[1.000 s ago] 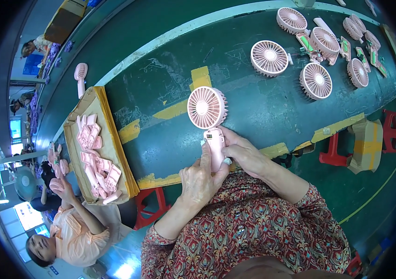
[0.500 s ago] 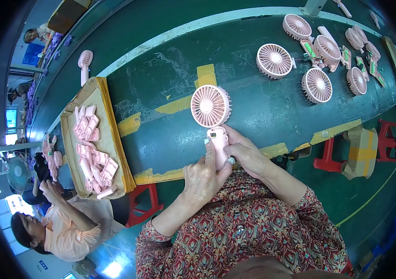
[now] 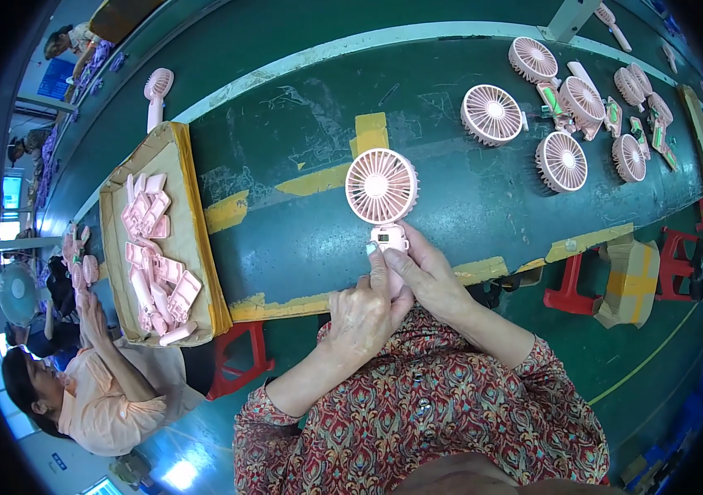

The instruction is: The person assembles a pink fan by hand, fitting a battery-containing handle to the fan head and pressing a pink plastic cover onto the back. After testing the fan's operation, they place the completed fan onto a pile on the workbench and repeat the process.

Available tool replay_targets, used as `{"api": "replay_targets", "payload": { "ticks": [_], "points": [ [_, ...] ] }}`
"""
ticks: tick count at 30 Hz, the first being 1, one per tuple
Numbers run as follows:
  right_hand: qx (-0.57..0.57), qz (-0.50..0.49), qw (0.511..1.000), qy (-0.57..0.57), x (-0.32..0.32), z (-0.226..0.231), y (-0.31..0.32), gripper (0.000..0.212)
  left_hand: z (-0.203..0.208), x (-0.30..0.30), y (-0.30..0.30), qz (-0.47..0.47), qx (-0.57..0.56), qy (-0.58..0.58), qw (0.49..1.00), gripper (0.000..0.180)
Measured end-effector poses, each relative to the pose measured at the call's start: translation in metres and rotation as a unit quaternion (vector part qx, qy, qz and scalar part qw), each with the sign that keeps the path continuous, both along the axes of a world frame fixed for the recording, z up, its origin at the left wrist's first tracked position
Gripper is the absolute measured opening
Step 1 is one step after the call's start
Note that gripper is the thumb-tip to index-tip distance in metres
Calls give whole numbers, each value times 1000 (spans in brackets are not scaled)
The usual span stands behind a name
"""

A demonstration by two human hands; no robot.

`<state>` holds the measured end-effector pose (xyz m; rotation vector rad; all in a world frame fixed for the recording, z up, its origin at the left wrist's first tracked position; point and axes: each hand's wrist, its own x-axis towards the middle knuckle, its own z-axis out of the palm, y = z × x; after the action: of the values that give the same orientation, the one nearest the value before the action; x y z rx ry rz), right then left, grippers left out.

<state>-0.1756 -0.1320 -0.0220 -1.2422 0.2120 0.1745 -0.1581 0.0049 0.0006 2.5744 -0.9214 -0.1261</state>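
From my remote seat I see the pink fan [image 3: 381, 186] in both hands, its round head over the tabletop [image 3: 302, 239] and its handle toward the wearer's body. The left hand [image 3: 358, 320] has its grip closed on the handle, index finger laid along the front near a small dark screen [image 3: 383, 238]. The right hand [image 3: 432, 282] is clamped on the other side, its thumb across the front.

To my left, at the tabletop's end, sits a shallow cardboard box [image 3: 204, 239] with yellow tape along its wall. Inside I see pink plastic parts [image 3: 165, 276] in two loose heaps, one toward the far end and a larger one toward the near end; some are hollow shells, and one piece lies at the near edge. Bare cardboard shows around them. Just past the box's far end lies another pink fan [image 3: 157, 87].

To my right, a group of fan heads [image 3: 561, 162] lies on the tabletop, some beside opened handles showing green pieces [image 3: 551, 99].

Below the tabletop on the right, a taped carton [image 3: 627, 282] stands between red stools [image 3: 567, 290]; I cannot tell what it holds. On the left, a co-worker [image 3: 116, 408] in a pale orange shirt raises both arms near more pink fans [image 3: 87, 271].
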Motion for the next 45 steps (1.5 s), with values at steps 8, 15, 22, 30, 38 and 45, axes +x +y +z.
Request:
{"api": "replay_targets", "payload": {
  "ticks": [8, 15, 22, 30, 38, 45],
  "points": [
    [197, -44, 979, 42, -2, -12, -7, 42, 1, 5, 3, 116, -166, 223, 954, 55],
    [239, -25, 971, 22, 2, 1, -15, 42, -5, 23, 3, 82, -290, 578, 758, 36],
    [191, -40, 981, 13, 0, 10, -13, 46, -17, 14, -4, 30, -313, 297, 902, 25],
    [229, -88, 969, 20, -3, 11, -10, 41, -16, 13, -4, 35, -282, 304, 909, 23],
    [214, -84, 973, 27, 2, 6, -11, 37, -19, 17, -4, 60, -264, 402, 875, 27],
    [181, -63, 980, 45, 14, 1, -23, 35, -16, 31, -8, 50, -293, 527, 796, 24]
  ]
}}
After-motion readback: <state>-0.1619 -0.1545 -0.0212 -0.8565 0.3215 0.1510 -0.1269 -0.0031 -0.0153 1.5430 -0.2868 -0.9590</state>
